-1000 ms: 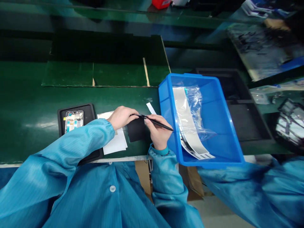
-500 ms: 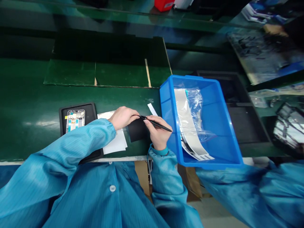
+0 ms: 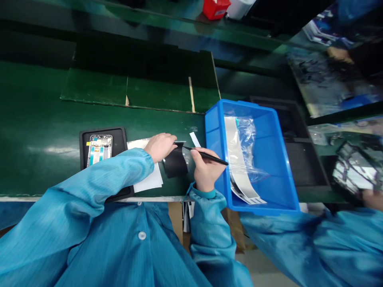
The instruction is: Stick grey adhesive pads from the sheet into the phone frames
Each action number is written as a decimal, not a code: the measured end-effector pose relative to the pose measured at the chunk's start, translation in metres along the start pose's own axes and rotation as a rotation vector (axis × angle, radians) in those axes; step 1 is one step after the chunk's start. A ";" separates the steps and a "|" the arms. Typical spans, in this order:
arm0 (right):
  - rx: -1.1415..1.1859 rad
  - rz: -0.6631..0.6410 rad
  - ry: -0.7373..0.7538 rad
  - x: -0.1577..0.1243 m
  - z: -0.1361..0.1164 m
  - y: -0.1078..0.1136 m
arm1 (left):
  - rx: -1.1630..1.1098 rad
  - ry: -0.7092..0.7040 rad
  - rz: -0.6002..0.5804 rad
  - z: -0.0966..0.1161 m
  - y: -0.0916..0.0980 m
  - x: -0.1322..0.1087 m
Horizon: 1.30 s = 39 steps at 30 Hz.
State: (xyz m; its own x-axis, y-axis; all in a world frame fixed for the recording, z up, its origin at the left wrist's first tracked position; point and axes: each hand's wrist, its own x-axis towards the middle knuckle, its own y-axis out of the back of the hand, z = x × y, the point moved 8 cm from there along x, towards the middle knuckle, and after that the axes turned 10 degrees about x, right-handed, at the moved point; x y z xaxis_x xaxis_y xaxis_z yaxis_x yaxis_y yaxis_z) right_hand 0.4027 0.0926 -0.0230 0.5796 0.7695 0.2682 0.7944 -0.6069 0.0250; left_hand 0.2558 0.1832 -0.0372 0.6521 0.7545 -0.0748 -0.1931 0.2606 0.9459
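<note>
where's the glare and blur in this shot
In the head view, glare streaks the green bench left of the black tray; the view's right edge looks smeared and warped, while the blue bin and tweezers stay fairly sharp.

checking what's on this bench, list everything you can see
phone frame: 1, silver and teal, in tray
tray: 1, black, on bench
paper sheet: 1, white, right of tray
film piece: 1, black, right of paper
label strip: 1, white, beside bin
plastic bin: 1, blue, right of hands
plastic bag: 1, clear, in bin
printed strip: 1, white, in bin
workbench: 1, green, under these
box: 1, red, far back
tweezers: 1 pair, black, over film piece
left hand: 1, bare, beside film piece
right hand: 1, bare, holding tweezers
</note>
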 end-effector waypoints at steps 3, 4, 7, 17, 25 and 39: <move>0.048 -0.014 -0.142 0.001 0.002 -0.004 | 0.049 -0.002 0.097 -0.005 0.027 -0.007; 0.084 -0.032 -0.185 0.000 0.002 -0.008 | 0.074 -0.007 0.134 -0.012 0.040 -0.014; 0.173 -0.121 -0.301 -0.010 -0.003 -0.028 | 0.137 0.005 0.190 -0.053 0.078 -0.056; 0.204 -0.540 -0.476 -0.069 -0.011 -0.175 | 0.210 0.355 0.235 -0.169 0.060 -0.237; 0.131 -0.623 -0.470 -0.089 0.004 -0.254 | 0.431 0.464 0.337 -0.132 0.058 -0.239; 0.026 -0.624 -0.468 -0.083 0.005 -0.253 | 0.103 0.392 0.344 -0.135 0.041 -0.244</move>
State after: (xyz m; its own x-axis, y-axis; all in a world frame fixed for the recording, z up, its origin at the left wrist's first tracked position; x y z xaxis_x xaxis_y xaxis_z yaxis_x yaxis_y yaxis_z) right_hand 0.1545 0.1838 -0.0564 0.0357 0.9744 -0.2222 0.9993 -0.0335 0.0134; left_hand -0.0100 0.0906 -0.0231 0.2366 0.9597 0.1518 -0.2616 -0.0875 0.9612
